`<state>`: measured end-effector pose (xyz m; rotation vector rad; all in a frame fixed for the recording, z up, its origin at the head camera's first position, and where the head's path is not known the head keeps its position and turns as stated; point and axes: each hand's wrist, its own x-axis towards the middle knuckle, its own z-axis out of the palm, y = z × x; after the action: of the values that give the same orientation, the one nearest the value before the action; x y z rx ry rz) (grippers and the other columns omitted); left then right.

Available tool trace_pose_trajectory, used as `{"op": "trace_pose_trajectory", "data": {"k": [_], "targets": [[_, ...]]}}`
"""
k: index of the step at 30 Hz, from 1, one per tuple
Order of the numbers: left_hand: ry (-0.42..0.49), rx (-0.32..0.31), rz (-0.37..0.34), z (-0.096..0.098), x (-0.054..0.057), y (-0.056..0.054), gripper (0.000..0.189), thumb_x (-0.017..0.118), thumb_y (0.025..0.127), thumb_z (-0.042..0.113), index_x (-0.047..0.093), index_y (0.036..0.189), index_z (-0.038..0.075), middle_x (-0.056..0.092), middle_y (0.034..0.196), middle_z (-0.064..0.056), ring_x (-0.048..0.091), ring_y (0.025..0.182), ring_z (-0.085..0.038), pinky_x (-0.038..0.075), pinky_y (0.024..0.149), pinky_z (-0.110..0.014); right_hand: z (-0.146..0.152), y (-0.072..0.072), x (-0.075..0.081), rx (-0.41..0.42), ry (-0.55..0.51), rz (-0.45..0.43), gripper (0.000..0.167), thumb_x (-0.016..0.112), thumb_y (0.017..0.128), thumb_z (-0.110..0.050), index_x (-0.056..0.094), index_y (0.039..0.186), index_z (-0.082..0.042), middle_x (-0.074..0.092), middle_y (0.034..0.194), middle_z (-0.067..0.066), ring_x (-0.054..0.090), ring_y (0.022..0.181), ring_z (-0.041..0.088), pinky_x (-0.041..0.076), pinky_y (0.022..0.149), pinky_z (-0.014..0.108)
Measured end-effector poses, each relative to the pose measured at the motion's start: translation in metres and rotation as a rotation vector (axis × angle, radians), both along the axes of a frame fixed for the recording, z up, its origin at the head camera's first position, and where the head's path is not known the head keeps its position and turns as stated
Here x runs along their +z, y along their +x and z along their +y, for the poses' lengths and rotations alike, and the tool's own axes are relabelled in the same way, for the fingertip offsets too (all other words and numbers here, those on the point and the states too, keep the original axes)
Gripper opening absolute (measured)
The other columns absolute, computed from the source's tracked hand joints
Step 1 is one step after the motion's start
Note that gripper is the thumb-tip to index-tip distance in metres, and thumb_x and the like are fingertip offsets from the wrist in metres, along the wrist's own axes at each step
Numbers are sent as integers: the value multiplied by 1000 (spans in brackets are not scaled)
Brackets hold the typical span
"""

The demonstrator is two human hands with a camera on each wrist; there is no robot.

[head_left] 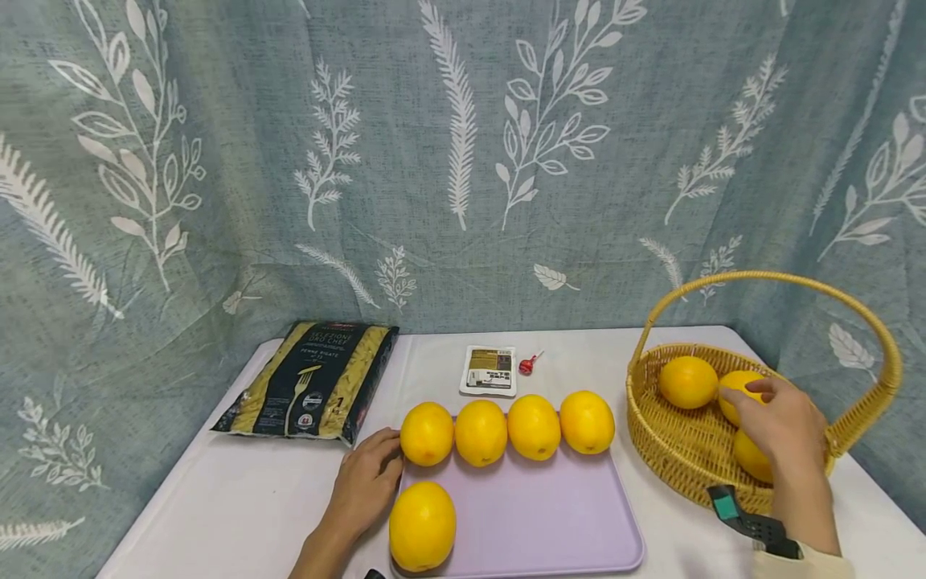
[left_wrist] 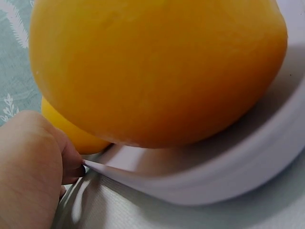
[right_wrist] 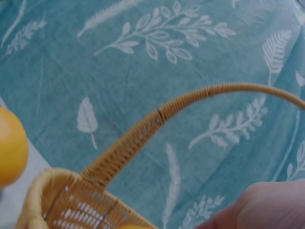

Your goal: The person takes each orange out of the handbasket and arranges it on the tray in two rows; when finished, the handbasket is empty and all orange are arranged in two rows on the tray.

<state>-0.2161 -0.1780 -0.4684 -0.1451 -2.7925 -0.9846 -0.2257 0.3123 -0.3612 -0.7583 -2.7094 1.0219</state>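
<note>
My left hand is at the left side of a lilac tray, its fingers pinching the rim beside the back-left orange. That orange stands at the head of a row along the tray's back edge, with others to its right. Another orange lies at the front left and looms large in the left wrist view. Over the wicker basket, my right hand reaches in, thumb and fingers around an orange. Two more oranges lie in the basket, one partly hidden by the hand.
A black pasta bag lies at the back left. Behind the tray are a small flat packet and a red wrapped lollipop. The basket's tall handle arches above its rim. A patterned curtain hangs behind the table.
</note>
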Motion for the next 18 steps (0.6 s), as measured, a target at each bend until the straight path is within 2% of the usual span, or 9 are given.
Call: {"op": "trace_pose_trajectory", "data": {"k": [7,11,18], "targets": [[0,-7,-2,0,1,0,34,57,96,12,69,127,0,61,141,-12,50,137,-36,32,114,-63,9,-3,-9,-6,23,-60,67,58,98,-42,46,137,11,43,134,38,41,119,56,39,93,67],[-1,-5,-6,0,2,1,34,57,97,12,69,126,0,60,141,-13,50,137,-36,32,114,-63,9,-6,-12,19,-4,-94,69,60,97,-43,46,137,12,41,138,40,42,120,55,40,96,65],[5,-2,-3,-1,1,1,35,57,96,12,69,126,-1,60,141,-13,50,137,-36,32,114,-64,12,-9,-15,78,-45,-124,75,67,92,-44,43,138,11,36,142,41,42,120,53,43,93,61]]}}
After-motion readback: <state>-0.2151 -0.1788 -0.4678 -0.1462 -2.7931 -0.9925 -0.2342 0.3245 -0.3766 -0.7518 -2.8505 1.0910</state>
